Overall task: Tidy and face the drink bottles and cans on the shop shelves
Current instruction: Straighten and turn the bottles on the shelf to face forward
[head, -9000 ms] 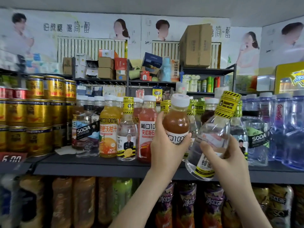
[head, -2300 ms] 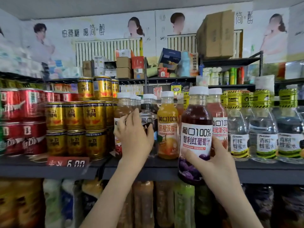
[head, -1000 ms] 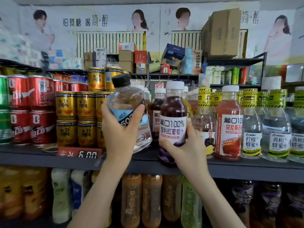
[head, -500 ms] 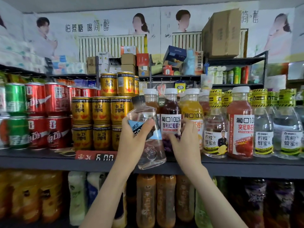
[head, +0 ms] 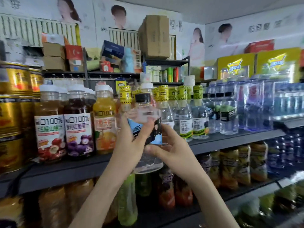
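Clear plastic is what the fingers [head: 123,124] of both hands are curled round: one see-through bottle [head: 145,113] with a black cap [head: 142,97] and a blue and black label [head: 157,139]. The left hand [head: 128,145] wraps the label part from the left side. The right hand [head: 174,152] grips the lower part from the right, with one finger lying across the front just under the label. The bottle is up in the air and stands almost straight. It is just in front of the edge of the dark shelf [head: 65,168] and does not rest on it.

Just left of the hands, three juice bottles [head: 79,129] with white caps stand side by side at the front of the shelf. One has red fruit on it, one has purple grapes, and one is orange. Their labels face out. Further left are gold cans [head: 11,112], stacked one on top of another.

Behind the held bottle and to its right stand clear bottles with yellow and black tops [head: 185,116]. After those come dark-labelled bottles [head: 227,112], then a big group of bluish water bottles [head: 255,109].

Under the shelf there is a lower shelf with more drinks [head: 230,167], brown, green, and dark ones. They are too blurry to read.

Higher up at the back, a tall brown cardboard box [head: 154,37] sits on a rack. Two yellow boxes [head: 235,66] stand above the water bottles on the right.
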